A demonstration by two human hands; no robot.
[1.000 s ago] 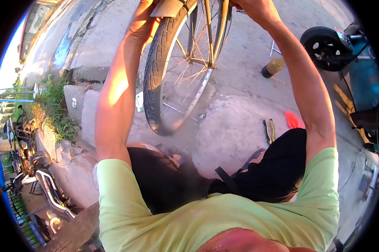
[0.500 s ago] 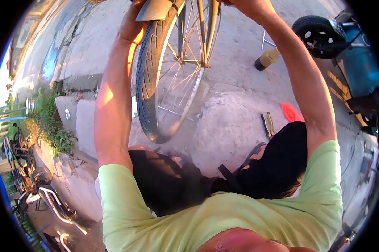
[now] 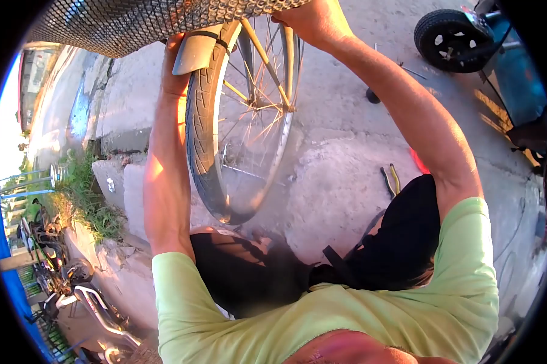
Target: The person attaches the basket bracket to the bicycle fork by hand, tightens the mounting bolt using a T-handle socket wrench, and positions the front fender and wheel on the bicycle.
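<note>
A bicycle front wheel (image 3: 204,127) stands before me between my forearms, its spokes and fork legs (image 3: 264,60) in sight. The end of a grey mudguard (image 3: 194,53) covers its upper tyre. Above it, a dark mesh basket (image 3: 146,21) crosses the top of the view. My left hand (image 3: 174,60) is beside the mudguard, under the basket, its fingers hidden. My right hand (image 3: 316,24) is closed at the basket's lower right edge, with its fingertips partly concealed.
Pliers (image 3: 391,181) and a red item (image 3: 418,161) lie on the concrete near my right knee. A spare small wheel (image 3: 452,41) stands at upper right beside a blue object (image 3: 516,85). Grass (image 3: 88,194) and parked bicycles (image 3: 49,255) are to the left.
The basket has come into view at the top. The wheel and both hands appear lower in the view, and my right hand is further left. My right arm now hides most of the bottle.
</note>
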